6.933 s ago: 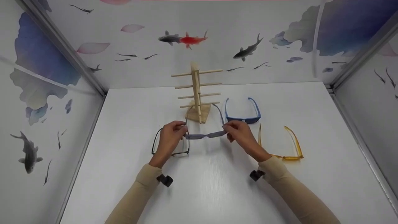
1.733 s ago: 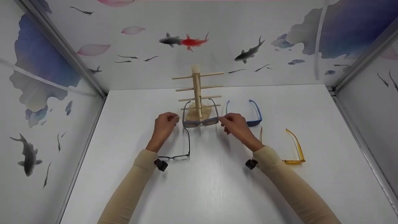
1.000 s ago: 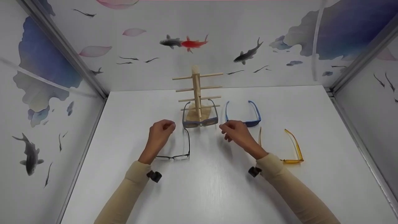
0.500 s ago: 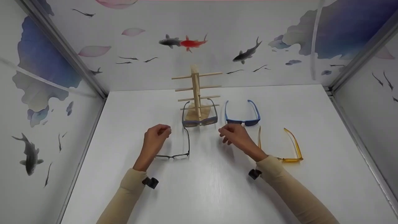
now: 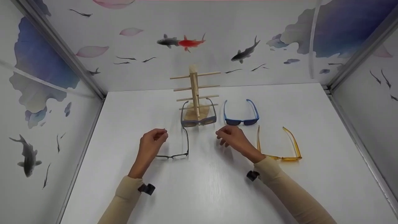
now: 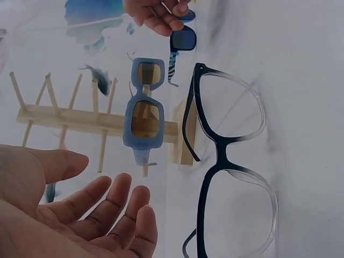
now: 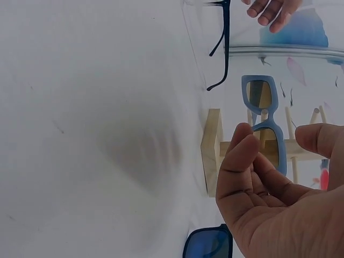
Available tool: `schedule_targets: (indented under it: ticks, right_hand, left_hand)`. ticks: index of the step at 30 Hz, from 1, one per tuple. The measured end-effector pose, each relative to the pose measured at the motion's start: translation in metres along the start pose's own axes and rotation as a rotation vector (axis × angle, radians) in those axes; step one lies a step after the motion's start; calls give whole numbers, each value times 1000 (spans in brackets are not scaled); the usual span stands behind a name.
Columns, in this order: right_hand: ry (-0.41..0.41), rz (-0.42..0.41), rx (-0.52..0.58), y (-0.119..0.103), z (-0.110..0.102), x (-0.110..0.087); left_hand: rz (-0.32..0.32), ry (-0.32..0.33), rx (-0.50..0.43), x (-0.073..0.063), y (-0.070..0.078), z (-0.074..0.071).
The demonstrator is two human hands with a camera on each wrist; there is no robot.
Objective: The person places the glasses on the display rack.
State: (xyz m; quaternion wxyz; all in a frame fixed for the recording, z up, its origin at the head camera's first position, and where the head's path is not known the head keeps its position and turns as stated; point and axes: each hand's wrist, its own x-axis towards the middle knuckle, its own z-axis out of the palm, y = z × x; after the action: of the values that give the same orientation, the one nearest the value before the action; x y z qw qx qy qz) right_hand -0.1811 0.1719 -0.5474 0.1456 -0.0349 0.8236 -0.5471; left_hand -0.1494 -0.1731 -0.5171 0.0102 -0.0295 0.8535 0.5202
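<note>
Grey-blue sunglasses (image 5: 199, 121) with brownish lenses hang on the lowest pegs of a wooden glasses stand (image 5: 194, 87). My left hand (image 5: 150, 144), holding nothing, hovers over the black-framed eyeglasses (image 5: 172, 156) and hides part of them in the head view. In the left wrist view its thumb and fingers stand apart, near those eyeglasses (image 6: 219, 150). My right hand (image 5: 234, 140) is also free, its fingers loosely bent, just in front of the blue sunglasses (image 5: 242, 121). The right wrist view has the hand (image 7: 285, 199) partly covering the hanging grey-blue sunglasses (image 7: 260, 94).
Yellow-framed glasses (image 5: 287, 159) lie on the white table (image 5: 205, 193) to the right, close to my right forearm. Above the hanging pair, the stand's upper pegs (image 5: 210, 73) are bare. Patterned wall panels (image 5: 217, 18) enclose the back and sides.
The grey-blue sunglasses, earlier held in both hands, went back onto the stand's lowest pegs and were let go. Both hands have since drawn back toward me, the left also moving leftward.
</note>
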Motion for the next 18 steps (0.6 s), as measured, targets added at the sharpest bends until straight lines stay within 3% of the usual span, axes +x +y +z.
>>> schedule_targets:
  ticks: [18]
  right_hand:
    - [-29,6,23,-1,8,1]
  left_hand:
    - [12,42,27,-17,-12,-14]
